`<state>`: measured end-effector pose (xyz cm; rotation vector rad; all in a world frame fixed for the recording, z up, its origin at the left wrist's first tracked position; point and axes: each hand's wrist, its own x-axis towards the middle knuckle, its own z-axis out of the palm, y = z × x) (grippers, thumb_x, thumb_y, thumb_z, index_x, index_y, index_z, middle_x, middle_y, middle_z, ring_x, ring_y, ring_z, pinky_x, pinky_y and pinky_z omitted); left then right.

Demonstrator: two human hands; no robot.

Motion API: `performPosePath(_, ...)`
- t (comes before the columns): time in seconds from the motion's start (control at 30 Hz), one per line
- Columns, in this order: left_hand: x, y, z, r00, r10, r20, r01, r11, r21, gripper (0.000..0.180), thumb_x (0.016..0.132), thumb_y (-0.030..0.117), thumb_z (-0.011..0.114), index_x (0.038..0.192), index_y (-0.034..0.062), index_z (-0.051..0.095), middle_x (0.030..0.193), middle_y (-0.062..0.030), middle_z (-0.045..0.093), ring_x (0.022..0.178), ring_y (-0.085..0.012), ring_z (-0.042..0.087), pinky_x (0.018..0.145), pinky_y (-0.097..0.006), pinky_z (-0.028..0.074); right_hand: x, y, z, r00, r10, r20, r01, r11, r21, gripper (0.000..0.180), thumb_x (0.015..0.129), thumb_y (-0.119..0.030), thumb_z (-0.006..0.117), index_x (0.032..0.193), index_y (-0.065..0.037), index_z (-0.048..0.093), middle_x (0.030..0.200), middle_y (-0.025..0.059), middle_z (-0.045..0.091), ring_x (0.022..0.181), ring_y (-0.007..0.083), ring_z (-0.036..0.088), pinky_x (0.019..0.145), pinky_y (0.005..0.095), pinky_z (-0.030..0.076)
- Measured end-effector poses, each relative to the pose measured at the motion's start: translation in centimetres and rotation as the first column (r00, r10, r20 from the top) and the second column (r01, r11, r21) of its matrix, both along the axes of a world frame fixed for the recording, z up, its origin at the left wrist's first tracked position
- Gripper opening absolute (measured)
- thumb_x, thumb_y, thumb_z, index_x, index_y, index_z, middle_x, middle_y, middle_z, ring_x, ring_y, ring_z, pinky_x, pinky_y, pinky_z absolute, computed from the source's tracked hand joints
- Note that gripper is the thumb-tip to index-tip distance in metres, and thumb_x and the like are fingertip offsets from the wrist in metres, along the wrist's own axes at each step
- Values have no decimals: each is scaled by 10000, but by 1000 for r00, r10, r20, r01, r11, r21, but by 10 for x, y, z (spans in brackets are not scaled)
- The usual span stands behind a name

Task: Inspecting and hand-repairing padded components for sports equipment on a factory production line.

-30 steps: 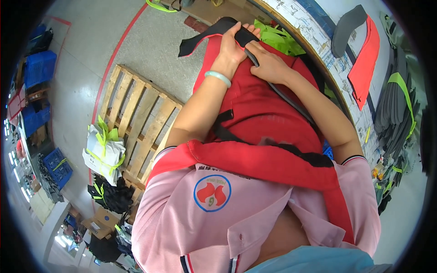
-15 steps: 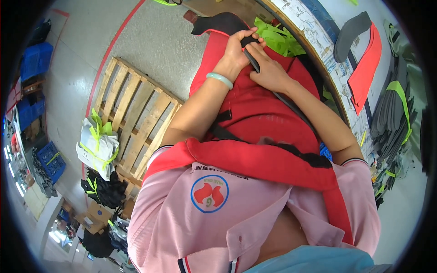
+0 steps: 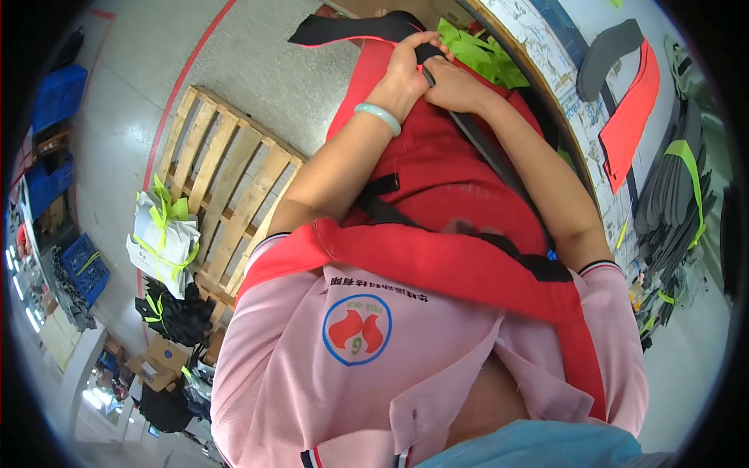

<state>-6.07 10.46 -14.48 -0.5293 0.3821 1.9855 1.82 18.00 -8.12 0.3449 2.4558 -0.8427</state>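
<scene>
A curved black fabric piece with a red edge stretches out to the left above my lap. My left hand, with a pale green bangle at its wrist, is closed around the part of it bunched between my hands. Pressed up against it, my right hand has its fingers curled on the same black fabric. Beneath both hands lies the red apron over my lap. A dark strip runs down the apron beside my right forearm; whether it joins the held piece is hidden by my hand.
At right, a worktable carries a grey-and-red curved piece and a tied stack of grey pieces. Bright green strips hang beside its edge. On the floor at left are a wooden pallet and a tied white bundle.
Both hands have moved slightly upward in the view. The black piece has shifted left, and my right fingers have curled in closer against my left hand.
</scene>
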Motion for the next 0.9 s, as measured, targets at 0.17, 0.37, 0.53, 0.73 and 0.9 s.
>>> performPosePath(0.17, 12, -17, 13, 995, -68, -76, 76, 991, 107, 365, 819, 41, 543, 1171, -37, 480, 760, -107, 566, 744, -264, 570, 811, -458, 508, 50, -26, 31, 962, -97, -256, 92, 995, -32, 477, 740, -139, 571, 1183, -31, 430, 1237, 219, 489, 1050, 436, 545, 809, 493, 465)
performPosePath(0.37, 3, -5, 23, 993, -42, -110, 53, 994, 98, 237, 884, 132, 547, 1055, -32, 544, 826, -106, 580, 860, -295, 594, 879, -461, 494, 2, 4, 9, 975, 30, -221, -18, 998, 59, 331, 744, -108, 523, 1052, 0, 467, 1105, 225, 547, 953, 437, 579, 774, 500, 472)
performPosePath(0.53, 22, -22, 27, 1000, 6, -17, -6, 1000, -18, 171, 880, 181, 591, 919, 18, 555, 835, -119, 601, 870, -327, 621, 805, -456, 533, 53, -8, 20, 987, 23, -157, -31, 998, -55, 793, 703, -115, 578, 1438, -101, 282, 1356, 259, 416, 1132, 409, 522, 915, 432, 457)
performPosePath(0.73, 6, -14, 21, 997, 62, 39, -64, 997, 38, 77, 828, 46, 585, 846, 2, 524, 731, -116, 576, 698, -270, 581, 728, -433, 535, 7, -8, 11, 993, -16, -113, 7, 997, -78, 214, 743, -145, 545, 900, 1, 541, 1003, 242, 594, 954, 431, 584, 805, 485, 463)
performPosePath(0.9, 5, -30, 21, 998, 30, -59, -27, 998, 57, 213, 798, 46, 558, 993, -26, 509, 753, -110, 550, 722, -259, 552, 778, -437, 511, 50, -31, 32, 954, -66, -291, 44, 996, -81, 594, 744, -117, 565, 1312, -75, 397, 1353, 242, 405, 1103, 436, 523, 865, 470, 461)
